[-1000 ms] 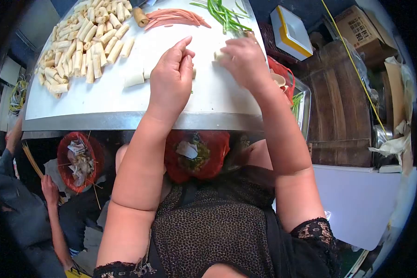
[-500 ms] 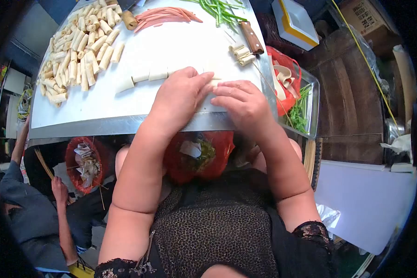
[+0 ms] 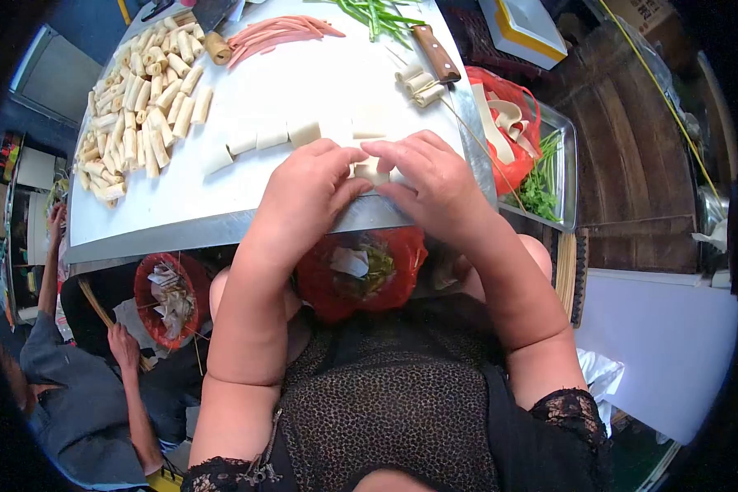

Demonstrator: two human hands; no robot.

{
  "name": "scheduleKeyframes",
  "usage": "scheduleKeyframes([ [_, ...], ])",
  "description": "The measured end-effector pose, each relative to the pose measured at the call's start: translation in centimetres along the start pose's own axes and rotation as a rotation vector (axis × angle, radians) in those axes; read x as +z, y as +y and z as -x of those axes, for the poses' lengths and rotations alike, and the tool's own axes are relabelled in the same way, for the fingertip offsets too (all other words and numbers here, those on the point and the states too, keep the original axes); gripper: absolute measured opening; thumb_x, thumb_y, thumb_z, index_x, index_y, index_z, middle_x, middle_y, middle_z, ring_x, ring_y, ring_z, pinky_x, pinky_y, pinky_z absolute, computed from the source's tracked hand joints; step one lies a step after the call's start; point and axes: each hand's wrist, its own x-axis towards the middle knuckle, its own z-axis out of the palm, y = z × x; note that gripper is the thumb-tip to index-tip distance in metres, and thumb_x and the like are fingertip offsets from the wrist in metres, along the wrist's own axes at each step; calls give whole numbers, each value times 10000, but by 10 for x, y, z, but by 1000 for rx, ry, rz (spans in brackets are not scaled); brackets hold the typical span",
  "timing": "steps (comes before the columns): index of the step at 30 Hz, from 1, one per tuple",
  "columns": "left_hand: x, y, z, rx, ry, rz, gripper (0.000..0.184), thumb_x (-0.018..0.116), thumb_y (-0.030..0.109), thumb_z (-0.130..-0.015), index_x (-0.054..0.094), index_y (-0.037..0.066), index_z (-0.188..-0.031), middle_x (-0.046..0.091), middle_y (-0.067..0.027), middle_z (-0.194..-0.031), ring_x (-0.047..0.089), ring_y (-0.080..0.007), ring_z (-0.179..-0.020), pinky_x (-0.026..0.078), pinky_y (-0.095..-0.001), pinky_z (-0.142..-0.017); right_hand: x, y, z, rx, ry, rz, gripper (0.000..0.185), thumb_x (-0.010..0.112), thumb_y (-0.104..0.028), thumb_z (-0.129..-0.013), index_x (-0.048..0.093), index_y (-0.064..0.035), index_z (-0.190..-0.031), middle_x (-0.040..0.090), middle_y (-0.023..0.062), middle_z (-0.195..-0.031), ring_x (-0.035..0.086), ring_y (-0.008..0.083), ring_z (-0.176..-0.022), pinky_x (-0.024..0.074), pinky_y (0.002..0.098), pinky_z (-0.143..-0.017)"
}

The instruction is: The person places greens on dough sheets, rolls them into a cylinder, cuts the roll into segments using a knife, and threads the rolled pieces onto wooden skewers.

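Note:
A small pale roll of what looks like tofu skin [image 3: 371,171] is pinched between my two hands at the near side of the white board. My left hand [image 3: 307,193] closes thumb and fingers on its left end. On its right end, the thumb and fingers of my right hand [image 3: 435,182] do the same. A flat pale sheet piece [image 3: 370,128] lies just beyond my fingertips. To the left runs a row of similar pale pieces [image 3: 262,138]. Several rolls on a skewer [image 3: 419,85] rest at the right, near a wooden knife handle [image 3: 436,54].
A large heap of rolls [image 3: 143,102] covers the board's left. Pink strips [image 3: 283,31] and green strips [image 3: 377,18] lie at the back. A metal tray [image 3: 567,176] with greens and a red bag stands right. Below are red-lined bins [image 3: 170,299]; a co-worker's hand [image 3: 124,348] holds sticks.
My fingers have shifted from lying over the piece to pinching the roll at both ends, and it shows between them now. The whole view has turned slightly.

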Motion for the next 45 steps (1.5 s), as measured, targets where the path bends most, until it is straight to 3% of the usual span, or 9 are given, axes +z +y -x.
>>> scheduleKeyframes([
  [8,-9,13,7,21,-116,-72,159,753,124,-775,690,45,-899,617,-115,-838,628,-305,-796,513,-397,-713,-5,-7,6,96,-98,-70,477,747,-51,-725,618,-70,-1184,651,87,-859,621,289,-850,501,395,-803],
  [13,-9,11,9,8,-180,-69,162,748,141,-794,678,42,-902,611,-117,-844,623,-305,-792,509,-384,-700,-12,-14,9,248,-174,-162,315,754,-30,-739,678,-45,-1044,655,78,-874,618,267,-856,507,383,-779],
  [19,-9,8,2,49,-205,-140,176,721,179,-831,669,38,-923,596,-133,-865,600,-322,-807,498,-400,-737,-9,-7,11,118,-149,-46,137,715,-47,-787,695,-36,-923,639,97,-856,615,283,-842,506,380,-763],
  [25,-10,10,3,-164,-201,144,187,721,162,-830,639,28,-931,587,-128,-879,599,-315,-848,495,-386,-747,-8,-6,8,132,-170,-22,132,701,-69,-811,700,-34,-938,611,101,-851,598,290,-823,499,386,-754],
  [29,-7,6,3,7,-176,-56,173,703,151,-845,632,30,-948,581,-129,-877,596,-321,-844,491,-390,-741,-6,-6,9,181,-177,-15,178,719,-73,-794,693,-34,-965,604,104,-851,599,293,-845,496,387,-764],
  [32,-6,5,1,29,-164,-80,156,681,161,-863,639,36,-948,582,-133,-878,592,-328,-839,487,-405,-737,-2,-6,7,135,17,-62,152,743,-146,-781,677,-65,-893,629,103,-842,617,313,-841,504,418,-754],
  [37,-10,8,-1,55,-296,-84,159,659,187,-880,649,43,-949,587,-139,-886,588,-342,-834,480,-419,-741,-16,-8,12,239,-261,-203,171,761,-87,-763,676,-28,-899,649,102,-881,623,284,-843,503,382,-762],
  [40,-8,10,2,107,-306,-110,173,680,189,-863,642,43,-950,590,-139,-887,588,-340,-832,480,-415,-745,-19,-9,14,211,-260,-169,141,738,-72,-779,681,-29,-900,634,104,-843,624,283,-834,504,382,-746],
  [45,-10,13,3,-14,-197,81,210,720,199,-834,631,50,-950,593,-125,-889,588,-327,-834,480,-415,-736,-16,-7,13,178,-204,-122,92,709,-124,-809,677,-47,-846,621,132,-835,610,336,-820,507,430,-741],
])
